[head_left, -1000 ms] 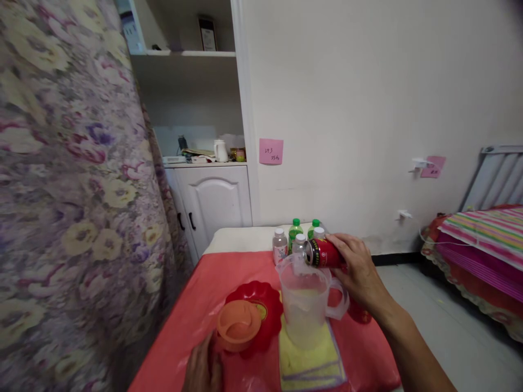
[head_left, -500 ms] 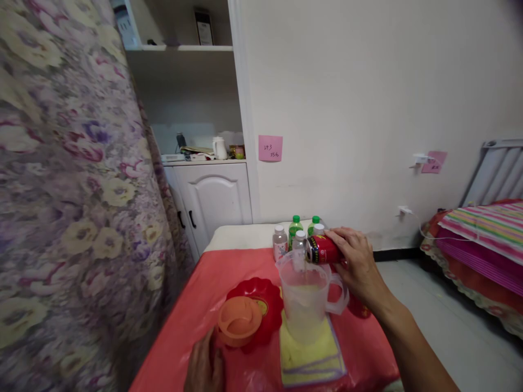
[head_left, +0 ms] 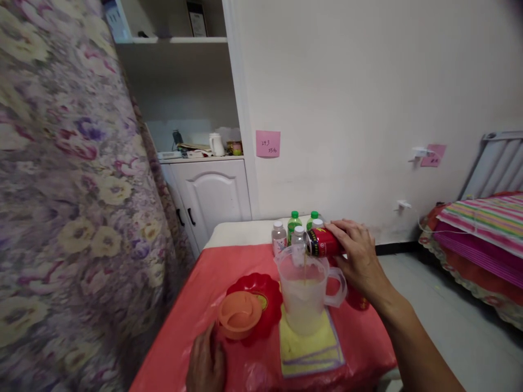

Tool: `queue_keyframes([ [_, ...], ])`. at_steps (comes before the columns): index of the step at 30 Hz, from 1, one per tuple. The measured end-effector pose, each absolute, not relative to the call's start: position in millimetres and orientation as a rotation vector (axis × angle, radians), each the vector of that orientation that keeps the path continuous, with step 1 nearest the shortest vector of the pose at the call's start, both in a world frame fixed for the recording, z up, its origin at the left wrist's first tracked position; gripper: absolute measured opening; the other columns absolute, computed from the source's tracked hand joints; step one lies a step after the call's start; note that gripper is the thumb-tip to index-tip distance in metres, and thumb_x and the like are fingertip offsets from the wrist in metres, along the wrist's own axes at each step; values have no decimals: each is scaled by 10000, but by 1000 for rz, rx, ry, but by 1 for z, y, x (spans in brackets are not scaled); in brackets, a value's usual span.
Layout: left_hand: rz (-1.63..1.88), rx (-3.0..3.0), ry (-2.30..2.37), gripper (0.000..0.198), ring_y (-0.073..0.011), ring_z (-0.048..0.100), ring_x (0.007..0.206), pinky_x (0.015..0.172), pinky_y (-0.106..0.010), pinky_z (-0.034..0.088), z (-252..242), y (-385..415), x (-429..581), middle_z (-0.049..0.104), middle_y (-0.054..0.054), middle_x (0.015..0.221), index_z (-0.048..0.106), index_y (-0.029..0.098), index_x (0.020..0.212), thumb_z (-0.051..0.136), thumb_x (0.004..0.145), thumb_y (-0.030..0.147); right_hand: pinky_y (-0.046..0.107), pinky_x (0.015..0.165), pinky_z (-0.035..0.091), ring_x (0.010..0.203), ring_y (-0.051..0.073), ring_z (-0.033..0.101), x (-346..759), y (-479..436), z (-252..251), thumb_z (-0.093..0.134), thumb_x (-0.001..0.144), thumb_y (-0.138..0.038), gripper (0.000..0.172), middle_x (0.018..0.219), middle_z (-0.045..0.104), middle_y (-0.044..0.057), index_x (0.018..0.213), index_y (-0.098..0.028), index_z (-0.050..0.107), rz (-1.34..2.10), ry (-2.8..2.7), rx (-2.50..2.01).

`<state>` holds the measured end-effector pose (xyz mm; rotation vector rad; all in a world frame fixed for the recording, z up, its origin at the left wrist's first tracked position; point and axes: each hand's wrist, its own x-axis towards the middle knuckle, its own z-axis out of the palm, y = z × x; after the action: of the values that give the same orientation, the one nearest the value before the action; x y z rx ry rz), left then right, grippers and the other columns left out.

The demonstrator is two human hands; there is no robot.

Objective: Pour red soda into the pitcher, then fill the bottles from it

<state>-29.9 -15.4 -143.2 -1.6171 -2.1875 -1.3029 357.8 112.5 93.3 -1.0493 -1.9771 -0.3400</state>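
Tipped almost level, a red drink can [head_left: 324,242] is gripped by my right hand [head_left: 356,251]. A thin stream of liquid runs from its mouth into the clear plastic measuring jug [head_left: 303,305]. The jug stands upright on a folded yellow cloth [head_left: 311,359], its handle pointing right. My left hand [head_left: 206,360] rests on the table with fingers stretched out, close beside an orange bowl [head_left: 239,316]. That bowl sits partly on a red scalloped plate [head_left: 272,313].
Behind the jug stand several bottles, among them a green-capped bottle [head_left: 294,223] and a white-capped bottle [head_left: 279,238]. Another red object [head_left: 358,299] lies under my right wrist, partly hidden. A red cover [head_left: 192,305] lies over the table. A floral curtain [head_left: 81,207] hangs at left.
The view has shifted slightly. My right hand keeps the can tilted over the jug, and the stream shows more clearly now. My left hand stays beside the bowl.
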Motion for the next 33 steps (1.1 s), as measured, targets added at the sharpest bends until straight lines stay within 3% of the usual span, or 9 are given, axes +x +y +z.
queue_keyframes([
  [33, -1288, -1605, -2183, 460, -320, 612, 1131, 1012, -555, 496, -140, -15, -28, 630, -159, 1223, 539, 148, 1249, 393, 915, 429, 698, 1101, 200, 1295, 321, 463, 360, 103, 102, 516, 807, -18, 628, 1343, 583, 73, 1368, -300, 498, -420, -1958, -1121],
])
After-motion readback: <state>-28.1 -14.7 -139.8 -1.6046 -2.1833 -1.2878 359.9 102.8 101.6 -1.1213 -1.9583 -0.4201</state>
